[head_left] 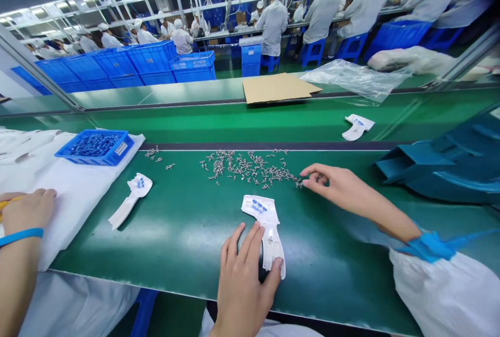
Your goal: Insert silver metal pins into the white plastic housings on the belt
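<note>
Shell (272, 230), white, is lying on the table (183, 238) closest to me; from afar I'm gripping it across the handle with my left hand (242, 277). Blue pieces (259, 206) are already sitting in its top, metal bits (271, 240) in its handle. Second shell (132, 199) is showing blue pieces, no metal I'm making out. My right hand (334, 183) is hovering by the loose metal parts (258, 169), fingers bent; can't tell whether it's pinching one. Plenty are remaining loose. Third shell (357, 128), farthest, is showing blue too.
</note>
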Available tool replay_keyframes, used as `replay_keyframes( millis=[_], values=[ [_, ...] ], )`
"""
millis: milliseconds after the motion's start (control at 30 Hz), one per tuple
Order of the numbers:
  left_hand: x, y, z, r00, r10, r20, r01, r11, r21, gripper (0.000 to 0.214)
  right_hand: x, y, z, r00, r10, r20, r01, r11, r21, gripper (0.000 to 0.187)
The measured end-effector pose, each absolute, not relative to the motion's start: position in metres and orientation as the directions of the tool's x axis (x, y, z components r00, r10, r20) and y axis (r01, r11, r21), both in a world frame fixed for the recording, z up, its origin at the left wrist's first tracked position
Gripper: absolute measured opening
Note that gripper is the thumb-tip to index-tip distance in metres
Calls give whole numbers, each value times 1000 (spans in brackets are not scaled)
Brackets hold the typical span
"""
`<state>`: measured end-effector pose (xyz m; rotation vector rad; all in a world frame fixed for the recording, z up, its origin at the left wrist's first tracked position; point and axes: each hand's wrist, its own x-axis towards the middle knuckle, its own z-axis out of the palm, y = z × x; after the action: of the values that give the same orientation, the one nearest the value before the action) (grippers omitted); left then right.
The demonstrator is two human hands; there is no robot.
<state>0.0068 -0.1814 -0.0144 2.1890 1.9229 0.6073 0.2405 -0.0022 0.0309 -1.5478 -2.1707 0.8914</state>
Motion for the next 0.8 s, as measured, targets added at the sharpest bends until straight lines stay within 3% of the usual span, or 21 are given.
replay_keyframes(
  millis=[100,233,300,533,633,733,800],
  values=[
    [7,-180,-14,83,977,197,909,-155,388,49,253,3,29,-337,931,-143,746,171,-644,34],
    [10,-180,-17,60,962,268,898,-169,406,43,221,-31,26,-598,679,-426,579,-2,-816,40],
    [10,-180,-23,20,946,324,886,-167,433,40,198,-53,23,-646,608,-462,552,-45,-832,38],
    [12,-179,-60,-99,848,520,862,-188,471,35,163,-83,10,-671,666,-325,344,-109,-933,21],
    [19,-180,-69,-81,822,564,859,-228,457,44,165,-79,9,-670,678,-304,264,-165,-950,26],
    [-18,-170,-52,-12,835,551,846,-285,450,54,174,-61,14,-631,677,-378,211,-318,-924,37],
    [-83,-154,-22,86,857,508,821,-350,451,44,184,-40,20,-550,727,-411,192,-370,-909,42]
  ],
)
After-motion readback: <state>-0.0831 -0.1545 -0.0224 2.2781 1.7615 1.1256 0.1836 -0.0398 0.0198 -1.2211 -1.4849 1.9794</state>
